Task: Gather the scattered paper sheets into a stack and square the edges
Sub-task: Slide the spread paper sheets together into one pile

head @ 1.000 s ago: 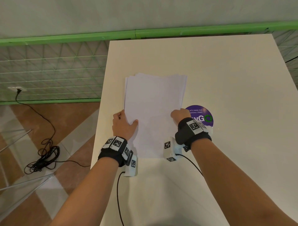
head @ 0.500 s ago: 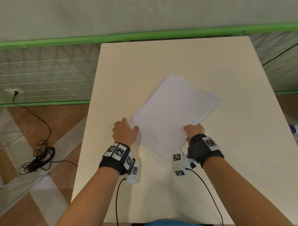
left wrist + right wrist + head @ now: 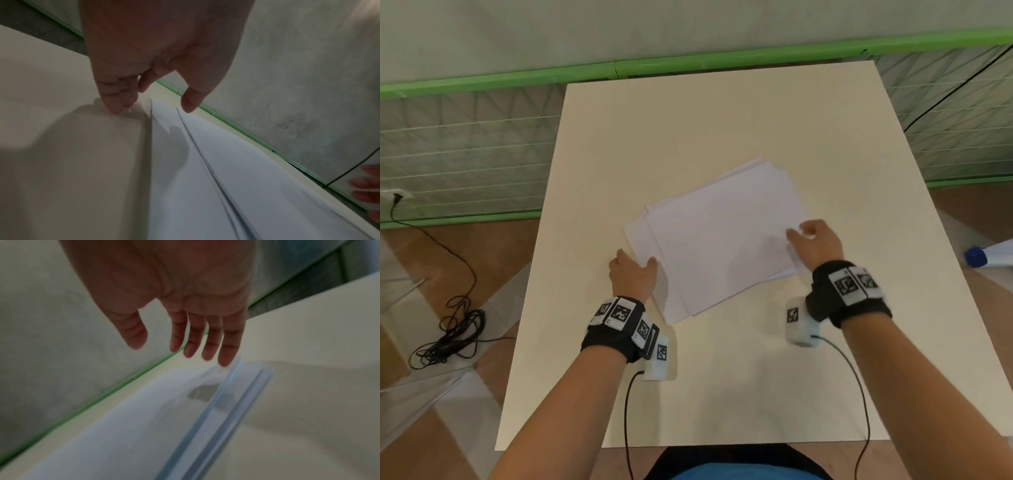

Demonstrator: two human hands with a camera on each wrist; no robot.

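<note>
Loose stack of white paper sheets [image 3: 722,236] lay askew mid cream table [image 3: 722,113], edges uneven. Your left hand [image 3: 632,274] rested at its left edge, fingers relaxed; right hand [image 3: 814,244] spread over right edge, holding nothing.

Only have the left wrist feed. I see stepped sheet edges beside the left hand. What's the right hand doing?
Observer: The right hand is at the stack's right edge, fingers straight, gripping nothing.
Operator: Stack squared?
Observer: No. The head view shows lower sheets sticking out along the left side.
Operator: Lined up with the table?
Observer: No, it lies skewed to the table's edges.
</note>
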